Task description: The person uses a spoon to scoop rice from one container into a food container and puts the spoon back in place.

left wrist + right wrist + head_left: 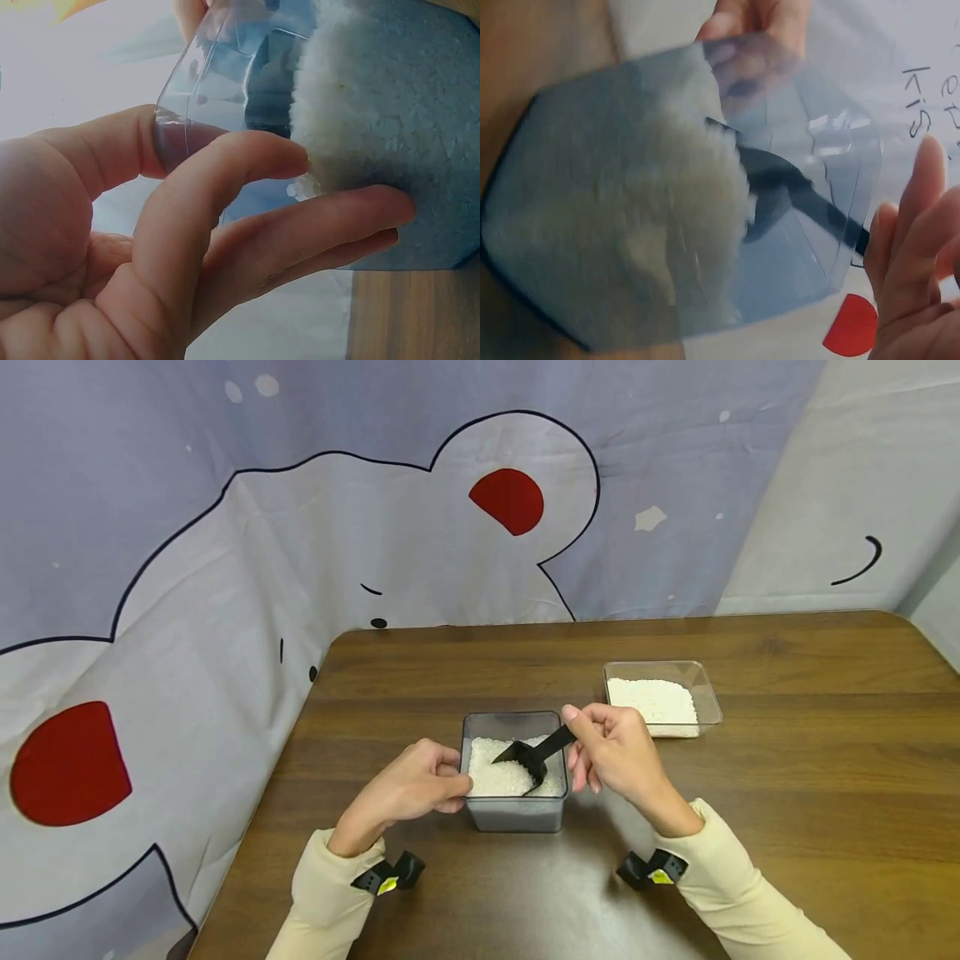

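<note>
A smoky clear plastic container (517, 815) stands on the table, filled well up with white rice (487, 758). My left hand (411, 783) grips its left wall near the rim; in the left wrist view the thumb lies over the rim and the fingers (247, 161) touch the outside. Between the thumb and fingers of my right hand (621, 750) is the handle of a black scoop (553, 743). The scoop's bowl sits in the rice, tilted, with its front edge showing. Through the container wall in the right wrist view, the dark scoop (769, 172) appears at the rice surface.
Behind my right hand, a shallow clear tray (707, 695) holds more white grains (656, 700), heaped toward its left. Both containers rest on a brown wooden table (810, 760). A printed cloth (315, 543) hangs beyond the table's far and left edges.
</note>
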Demonstrator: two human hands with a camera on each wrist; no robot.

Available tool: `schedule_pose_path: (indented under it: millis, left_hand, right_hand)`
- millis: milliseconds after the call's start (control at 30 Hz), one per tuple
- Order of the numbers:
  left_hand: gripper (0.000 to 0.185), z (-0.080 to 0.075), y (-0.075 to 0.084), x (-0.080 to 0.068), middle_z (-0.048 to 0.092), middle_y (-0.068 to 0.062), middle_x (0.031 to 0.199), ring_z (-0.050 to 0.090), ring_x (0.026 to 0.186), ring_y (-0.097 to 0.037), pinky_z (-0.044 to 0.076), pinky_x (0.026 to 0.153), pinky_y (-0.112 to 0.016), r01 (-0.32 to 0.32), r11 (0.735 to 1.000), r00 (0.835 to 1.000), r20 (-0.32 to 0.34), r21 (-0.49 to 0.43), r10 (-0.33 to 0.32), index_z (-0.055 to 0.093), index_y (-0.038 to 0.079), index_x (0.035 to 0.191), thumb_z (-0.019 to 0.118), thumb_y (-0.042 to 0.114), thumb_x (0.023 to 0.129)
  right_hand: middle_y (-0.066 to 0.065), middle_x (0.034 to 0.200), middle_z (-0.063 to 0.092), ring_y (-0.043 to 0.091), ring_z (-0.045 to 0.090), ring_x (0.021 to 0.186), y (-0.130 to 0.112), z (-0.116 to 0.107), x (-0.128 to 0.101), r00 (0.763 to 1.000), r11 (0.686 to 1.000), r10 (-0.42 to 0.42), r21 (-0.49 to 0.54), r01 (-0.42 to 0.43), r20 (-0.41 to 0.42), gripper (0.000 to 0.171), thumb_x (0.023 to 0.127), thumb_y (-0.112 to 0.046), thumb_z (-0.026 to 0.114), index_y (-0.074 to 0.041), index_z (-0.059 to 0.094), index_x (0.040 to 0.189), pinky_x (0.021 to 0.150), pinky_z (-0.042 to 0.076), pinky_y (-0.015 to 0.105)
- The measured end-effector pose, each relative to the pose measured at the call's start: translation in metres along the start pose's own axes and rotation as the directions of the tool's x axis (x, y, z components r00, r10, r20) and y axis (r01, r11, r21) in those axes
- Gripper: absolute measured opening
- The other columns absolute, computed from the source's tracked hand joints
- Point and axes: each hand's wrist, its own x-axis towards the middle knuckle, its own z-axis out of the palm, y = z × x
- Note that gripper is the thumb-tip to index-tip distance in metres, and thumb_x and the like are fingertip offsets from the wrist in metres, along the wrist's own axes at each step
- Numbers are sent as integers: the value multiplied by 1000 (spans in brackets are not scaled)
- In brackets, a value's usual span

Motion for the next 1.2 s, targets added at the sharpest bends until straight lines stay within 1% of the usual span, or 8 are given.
schedule_pose_path:
  millis: [67,133,400,600,767,933,1067,1200]
  left_hand:
    - [34,0,1,0,67,-14,82,67,80,-22,55,70,-32,-1,1000,1000,-3,-1,1,55,-15,109,56,4,81]
    - [31,0,1,0,67,-13,79,67,79,-22,55,70,-32,0,1000,1000,-6,4,0,56,-14,106,56,4,81]
    - [36,0,1,0,67,-14,84,66,79,-21,55,70,-32,3,1000,1000,-7,0,-3,54,-15,111,56,5,81]
    - [38,0,1,0,67,-13,81,67,79,-22,55,70,-32,0,1000,1000,-7,8,0,53,-15,112,56,5,81]
    - [39,1,2,-1,67,-17,88,66,81,-24,55,70,-32,-5,1000,1000,-10,-7,5,53,-16,113,56,5,80]
    - [44,1,1,-1,66,-21,94,66,83,-25,55,71,-33,-4,1000,1000,-12,-18,3,48,-18,118,55,4,80]
    - [44,1,0,-1,67,-20,92,66,82,-25,55,71,-32,2,1000,1000,-15,-7,-2,49,-18,118,55,4,80]
    - [37,1,0,0,67,-16,86,67,81,-23,55,71,-32,8,1000,1000,-19,9,-8,54,-15,111,54,4,79]
  right_hand:
    - [14,51,57,22,52,33,6,0,2,998,996,59,61,-58,-17,38,94,-24,51,10,55,77,27,38,34]
    - [11,50,56,19,51,33,9,1,3,995,990,93,114,-89,-29,40,93,-25,52,11,54,76,28,39,30]
    - [4,47,56,8,48,33,13,0,7,985,954,164,262,-147,-44,33,94,-21,50,7,55,76,30,37,18]
    - [3,46,55,6,45,32,13,-6,9,980,918,193,363,-161,-53,30,92,-20,53,5,56,76,30,35,16]
    - [3,45,55,5,44,31,11,-13,9,981,909,180,394,-139,-70,31,91,-20,56,2,56,70,28,33,15]
    - [2,45,54,5,42,30,11,-17,11,978,904,195,400,-151,-72,31,91,-21,56,0,57,67,28,31,15]
    - [2,44,55,4,42,29,11,-21,14,975,888,213,428,-167,-63,29,91,-20,56,0,59,70,27,30,14]
    - [1,44,55,2,41,28,10,-27,16,970,861,239,470,-192,-42,27,91,-19,55,0,59,73,26,28,13]
